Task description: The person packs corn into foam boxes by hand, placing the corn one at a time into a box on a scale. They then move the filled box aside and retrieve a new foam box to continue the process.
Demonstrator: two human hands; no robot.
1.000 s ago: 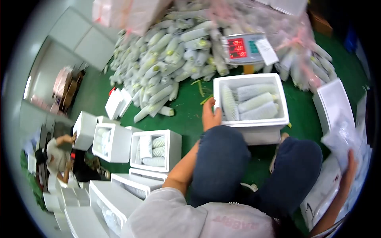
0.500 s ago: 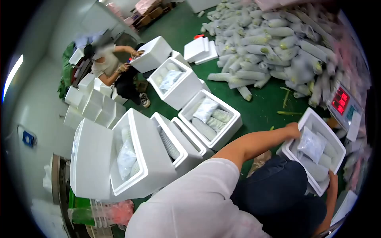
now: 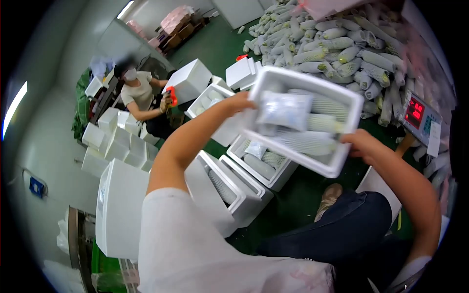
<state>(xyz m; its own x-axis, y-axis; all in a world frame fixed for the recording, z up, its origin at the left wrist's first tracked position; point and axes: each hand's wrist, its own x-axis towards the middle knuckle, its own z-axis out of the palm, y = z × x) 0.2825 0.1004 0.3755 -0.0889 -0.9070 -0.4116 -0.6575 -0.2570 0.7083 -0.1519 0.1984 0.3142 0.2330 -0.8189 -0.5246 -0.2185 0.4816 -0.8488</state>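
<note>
Both hands were clamped on a white foam box (image 3: pixel 312 81), held up off the green floor (image 3: pixel 215 44) slightly right of the view's centre and tilted. The left hand (image 3: pixel 238 103) gripped its rim at 9 o'clock, while the right hand (image 3: pixel 360 144) gripped the corner at 4 o'clock. Inside, a plastic pouch (image 3: pixel 284 110) lay on net-sleeved vegetables (image 3: pixel 312 141). A similar filled box (image 3: pixel 286 177) sat below at 6 o'clock, a digital scale (image 3: pixel 419 116) at 3 o'clock, a vegetable pile (image 3: pixel 337 49) at 1 o'clock, and a co-worker (image 3: pixel 139 95) at 10 o'clock.
</note>
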